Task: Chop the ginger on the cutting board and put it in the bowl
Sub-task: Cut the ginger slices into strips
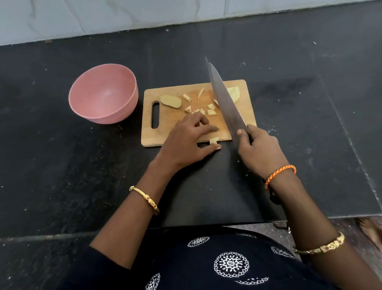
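Note:
A wooden cutting board (246,108) lies on the dark counter with a large uncut ginger piece (170,101) at its left and several small chopped ginger pieces (210,109) in the middle. My left hand (188,142) rests at the board's near edge and pinches a small ginger piece (214,140) between thumb and fingers. My right hand (257,148) grips the handle of a big knife (225,96), whose blade slants up over the board's right half. An empty pink bowl (103,93) stands left of the board.
More ginger slices (235,93) lie behind the blade at the board's right. The black stone counter (60,155) spreads wide on all sides; a pale tiled wall (174,4) rises behind it. The counter's front edge runs just ahead of my body.

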